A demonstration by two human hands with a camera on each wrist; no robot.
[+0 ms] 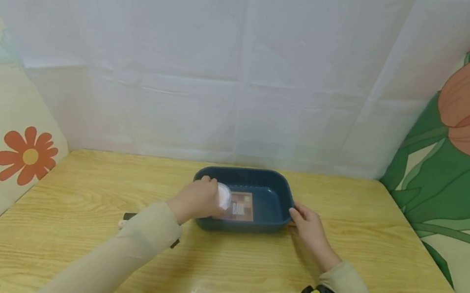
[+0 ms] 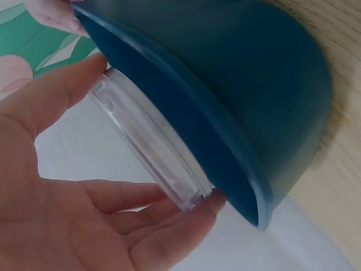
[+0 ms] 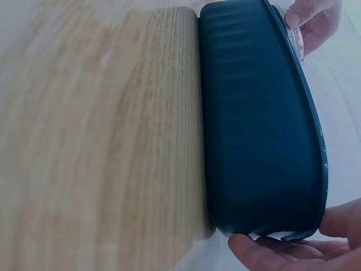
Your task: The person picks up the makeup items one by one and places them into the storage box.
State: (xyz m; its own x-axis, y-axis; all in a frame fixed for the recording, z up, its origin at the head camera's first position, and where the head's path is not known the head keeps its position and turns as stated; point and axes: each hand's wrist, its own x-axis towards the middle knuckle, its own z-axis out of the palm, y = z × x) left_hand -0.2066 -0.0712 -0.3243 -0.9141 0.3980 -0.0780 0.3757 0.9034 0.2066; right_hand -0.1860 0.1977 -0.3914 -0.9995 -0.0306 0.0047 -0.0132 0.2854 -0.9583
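Observation:
A dark blue rectangular plastic basin (image 1: 273,196) with rounded corners stands on the wooden table. My left hand (image 1: 198,201) is over its left end and pinches a flat, round, clear plastic piece (image 2: 149,138) by the edge, thumb on one side and fingers on the other. In the left wrist view this piece is tilted beside the basin's rim; whether it is a lid or a shallow container I cannot tell. My right hand (image 1: 311,228) grips the basin's right end, thumb at the rim and fingers underneath. Inside the basin lies a flat brownish printed packet or card (image 1: 242,207).
Beside the left sleeve is a small dark item (image 1: 129,216), mostly hidden, with a pale bit next to it. A white cloth (image 1: 236,67) hangs behind the table (image 1: 244,276). Flower-patterned panels (image 1: 456,195) flank both sides.

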